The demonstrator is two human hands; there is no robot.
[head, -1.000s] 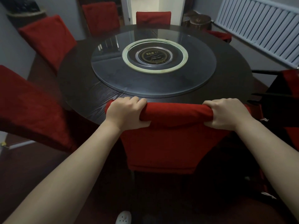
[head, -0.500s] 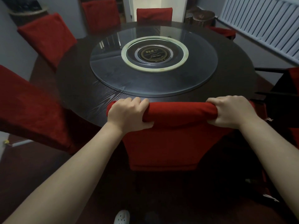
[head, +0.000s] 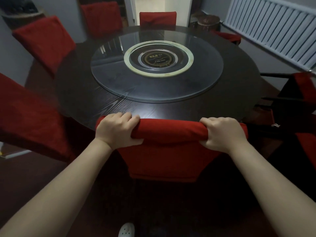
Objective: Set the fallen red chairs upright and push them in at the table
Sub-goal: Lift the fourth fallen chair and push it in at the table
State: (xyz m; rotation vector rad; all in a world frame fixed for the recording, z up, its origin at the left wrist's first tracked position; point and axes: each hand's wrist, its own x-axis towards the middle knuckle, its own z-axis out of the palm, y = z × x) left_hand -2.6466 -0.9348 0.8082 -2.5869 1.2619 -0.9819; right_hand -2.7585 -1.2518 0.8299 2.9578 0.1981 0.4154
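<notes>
An upright red-covered chair (head: 168,156) stands right in front of me, its backrest top at the near edge of the round dark table (head: 95,106). My left hand (head: 118,130) grips the left end of the backrest top. My right hand (head: 222,131) grips the right end. The chair's seat and legs are hidden below the backrest. At the right, another red chair (head: 304,89) lies tipped, its dark legs pointing sideways toward the table.
A glass turntable (head: 153,88) sits on the table's middle. Upright red chairs (head: 25,115) ring the left and far sides (head: 158,18). A white radiator (head: 273,29) lines the right wall. A doorway opens at the back. My white shoe (head: 126,230) shows below.
The chair I hold has slid forward toward the table, its backrest top now at the table's near edge. Both hands keep their grip.
</notes>
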